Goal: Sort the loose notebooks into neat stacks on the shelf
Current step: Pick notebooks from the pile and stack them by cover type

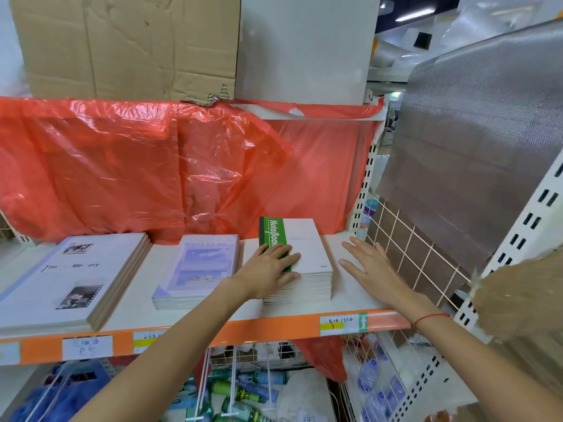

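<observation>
On the white shelf point(350, 287) lie three stacks of notebooks. The right stack point(307, 269) has a green-spined cover on top, printed "NoteBook". The left hand point(271, 268) lies flat on the near left part of that cover, fingers straight and slightly spread, their tips over the green band; it clasps nothing. The right hand point(370, 266) is just right of this stack, palm down over the bare shelf, fingers straight and apart, holding nothing; whether it touches the shelf cannot be told. A red thread point(431, 318) circles the right wrist.

The middle stack point(195, 269), with a pale blue cover, sits just left of the left hand. The left stack point(76, 278), larger and white with dark pictures, lies well apart from the hands.

Red plastic sheeting point(152, 169) hangs behind the stacks, with cardboard point(122, 44) above it. Price labels point(342, 324) sit on the orange shelf edge point(274, 328). A wire grid point(405, 254) stands at the right end.
</observation>
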### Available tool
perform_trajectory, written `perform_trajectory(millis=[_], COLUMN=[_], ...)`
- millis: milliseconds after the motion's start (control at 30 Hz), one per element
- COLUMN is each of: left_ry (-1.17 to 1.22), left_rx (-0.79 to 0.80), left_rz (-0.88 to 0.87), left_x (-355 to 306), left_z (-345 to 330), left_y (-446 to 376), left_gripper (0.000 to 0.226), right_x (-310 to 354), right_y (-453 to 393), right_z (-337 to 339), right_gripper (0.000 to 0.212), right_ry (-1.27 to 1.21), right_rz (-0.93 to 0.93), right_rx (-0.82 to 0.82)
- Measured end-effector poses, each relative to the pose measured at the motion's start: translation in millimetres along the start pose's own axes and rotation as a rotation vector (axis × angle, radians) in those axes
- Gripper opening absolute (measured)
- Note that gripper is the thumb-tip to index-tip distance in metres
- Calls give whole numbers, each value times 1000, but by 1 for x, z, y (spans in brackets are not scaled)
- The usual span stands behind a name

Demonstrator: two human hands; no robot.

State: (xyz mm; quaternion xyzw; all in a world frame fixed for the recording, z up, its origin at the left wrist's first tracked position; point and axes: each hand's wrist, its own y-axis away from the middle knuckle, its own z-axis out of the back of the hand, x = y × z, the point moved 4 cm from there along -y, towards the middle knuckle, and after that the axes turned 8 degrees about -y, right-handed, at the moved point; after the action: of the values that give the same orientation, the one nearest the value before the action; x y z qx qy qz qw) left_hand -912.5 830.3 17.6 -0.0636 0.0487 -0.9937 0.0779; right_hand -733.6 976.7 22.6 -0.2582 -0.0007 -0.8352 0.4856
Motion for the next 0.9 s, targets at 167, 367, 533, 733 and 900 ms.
perform_trajectory(millis=[167, 367, 533, 733, 900], left_ry=[41, 63, 79, 81, 80], left_rx=[1, -16, -27, -32, -51], left_rz=[27, 39, 43, 47, 39], left_x=[1, 0, -1, -1, -1], left_z=[-2, -1, 0, 1, 5], left_y=[-2, -1, -1, 0, 2], left_gripper=[54, 54, 53, 53, 54], right_x=[1, 3, 3, 7, 12], right_y=[0, 3, 4, 3, 3], right_z=[-1, 0, 0, -2, -1], right_gripper=[60, 56, 61, 114, 118], right_ry=[-14, -16, -16, -28, -27], right_rz=[-7, -13, -15, -4, 6], right_rx=[10, 12, 21, 42, 58])
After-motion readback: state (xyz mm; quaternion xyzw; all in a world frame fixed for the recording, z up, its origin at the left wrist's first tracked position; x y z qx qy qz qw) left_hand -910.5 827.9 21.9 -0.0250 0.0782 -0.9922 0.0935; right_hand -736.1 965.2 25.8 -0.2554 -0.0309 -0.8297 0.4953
